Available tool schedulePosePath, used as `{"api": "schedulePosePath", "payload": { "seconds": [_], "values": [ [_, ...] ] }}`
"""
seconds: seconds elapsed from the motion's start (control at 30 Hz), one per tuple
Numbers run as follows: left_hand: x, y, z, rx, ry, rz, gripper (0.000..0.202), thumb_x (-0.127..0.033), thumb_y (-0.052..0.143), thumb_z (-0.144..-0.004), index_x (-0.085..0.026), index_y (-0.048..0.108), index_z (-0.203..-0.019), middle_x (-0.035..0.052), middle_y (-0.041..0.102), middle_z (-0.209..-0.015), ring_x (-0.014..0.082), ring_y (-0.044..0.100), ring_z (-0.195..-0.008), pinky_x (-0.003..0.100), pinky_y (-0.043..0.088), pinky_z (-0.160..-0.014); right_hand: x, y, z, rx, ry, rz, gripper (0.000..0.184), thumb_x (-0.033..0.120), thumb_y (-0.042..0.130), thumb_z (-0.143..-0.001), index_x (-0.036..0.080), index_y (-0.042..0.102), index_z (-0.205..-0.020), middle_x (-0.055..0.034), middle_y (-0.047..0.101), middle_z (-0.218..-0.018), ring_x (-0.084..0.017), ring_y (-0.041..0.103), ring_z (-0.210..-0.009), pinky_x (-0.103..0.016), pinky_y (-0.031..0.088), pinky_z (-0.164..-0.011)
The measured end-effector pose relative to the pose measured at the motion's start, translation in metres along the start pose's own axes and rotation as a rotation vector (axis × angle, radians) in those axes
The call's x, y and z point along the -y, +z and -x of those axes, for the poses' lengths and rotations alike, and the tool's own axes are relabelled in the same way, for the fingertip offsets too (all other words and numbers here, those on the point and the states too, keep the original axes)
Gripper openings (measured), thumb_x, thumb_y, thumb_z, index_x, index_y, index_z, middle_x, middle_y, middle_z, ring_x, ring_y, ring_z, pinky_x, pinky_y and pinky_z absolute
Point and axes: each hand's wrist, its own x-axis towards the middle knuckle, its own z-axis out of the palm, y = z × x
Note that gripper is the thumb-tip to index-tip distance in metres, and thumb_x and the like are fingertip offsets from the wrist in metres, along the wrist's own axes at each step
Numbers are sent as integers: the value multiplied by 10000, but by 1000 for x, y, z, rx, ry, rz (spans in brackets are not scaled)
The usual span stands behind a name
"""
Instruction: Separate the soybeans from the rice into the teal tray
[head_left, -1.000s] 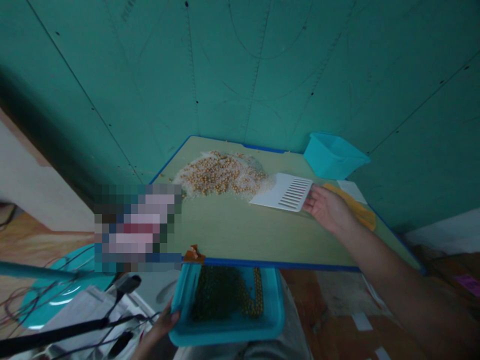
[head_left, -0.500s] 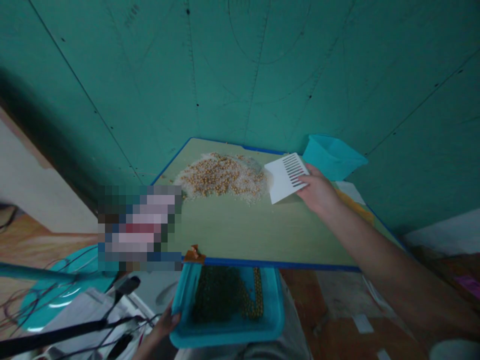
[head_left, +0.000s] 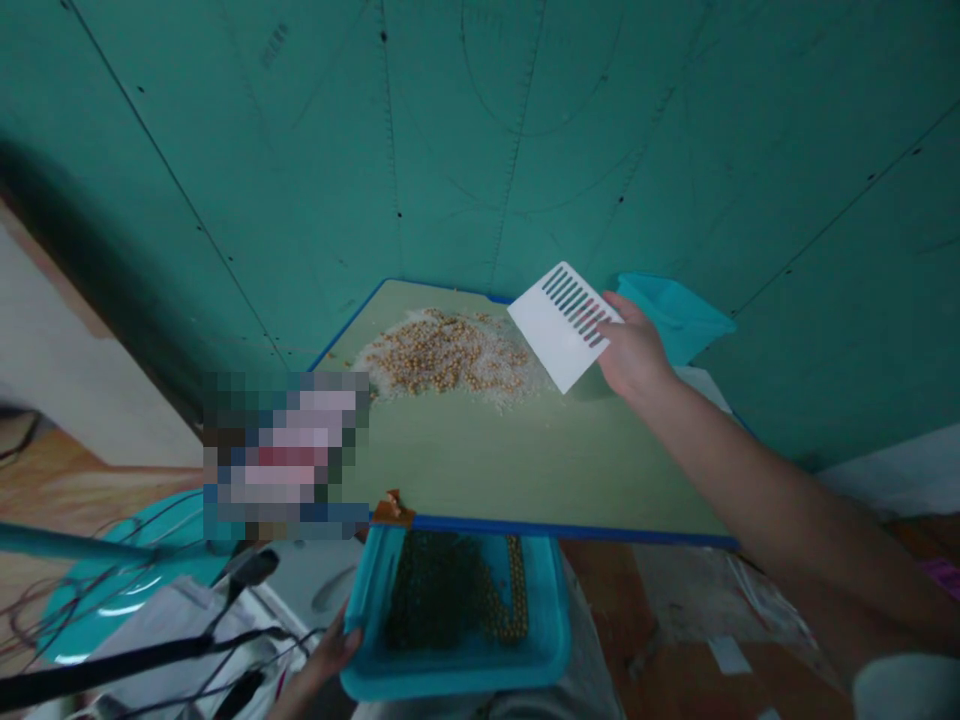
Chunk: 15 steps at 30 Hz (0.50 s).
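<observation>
In the head view my right hand (head_left: 634, 350) grips a flat white slotted scraper (head_left: 553, 325) by its slotted end. The scraper is raised and tilted above the table, just right of a pile (head_left: 442, 352) of golden-brown round beans or beads mixed with small pale grains. My left hand (head_left: 337, 645) is closed on the left rim of a blue tray (head_left: 457, 680), below the table's front edge. Inside the tray lie a dark green mass (head_left: 435, 590) and a bent band of golden round pieces (head_left: 517, 600). Part of the left hand's fingers is hidden.
The blue-edged table (head_left: 525, 470) stands against a green wall (head_left: 315, 170). A blue open container (head_left: 671, 315) sits at its back right. Brown tape (head_left: 394, 508) sticks to the front edge. Black stand legs (head_left: 150, 665) and cables crowd the lower left. A pixelated patch covers the table's left side.
My right hand has lifted the scraper up from beside the pile, turning it and shifting slightly left. The left hand and tray have stayed nearly in place.
</observation>
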Motion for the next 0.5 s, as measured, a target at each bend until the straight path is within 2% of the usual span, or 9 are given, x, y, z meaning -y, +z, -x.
{"api": "schedulePosePath", "payload": {
  "seconds": [0.1, 0.17, 0.27, 0.33, 0.5],
  "values": [
    [-6, 37, 25, 55, -8, 60, 380, -329, 665, -648, -346, 660, -1027, -22, 701, -1070, 342, 412, -1208, 490, 304, -1027, 1, -1, 2, 1, -36, -29, 372, 115, 478, -669, 244, 468, -1018, -33, 600, -1041, -199, 579, -985, -410, 464, -821],
    [-9, 47, 32, 56, -6, 70, 408, -317, 671, -651, -369, 639, -1055, -28, 705, -1061, 337, 432, -1194, 485, 309, -1025, 3, 3, 6, 28, -32, -39, 298, 148, 500, -699, 247, 472, -979, -26, 612, -1001, -192, 591, -954, -409, 458, -827],
    [-11, 46, 31, 41, -24, 79, 411, -324, 656, -668, -381, 624, -1073, -33, 713, -1039, 324, 438, -1193, 482, 314, -1024, 5, 7, 12, 100, -23, -10, 236, 188, 521, -720, 252, 479, -943, -15, 623, -969, -182, 602, -902, -404, 458, -820],
    [-10, 41, 29, 36, -13, 74, 375, -322, 642, -679, -370, 641, -1051, -40, 688, -1096, 317, 426, -1205, 463, 309, -1032, 5, 8, 14, 134, -16, 9, 212, 195, 521, -724, 250, 488, -926, -11, 629, -951, -175, 607, -868, -397, 460, -811],
    [-9, 38, 27, 11, 19, 50, 398, -330, 699, -604, -364, 671, -999, -77, 637, -1178, 348, 358, -1245, 461, 332, -1027, 0, 7, 14, 196, -24, 46, 201, 231, 519, -715, 246, 497, -914, -8, 631, -890, -172, 610, -813, -381, 460, -775]
  ]
}}
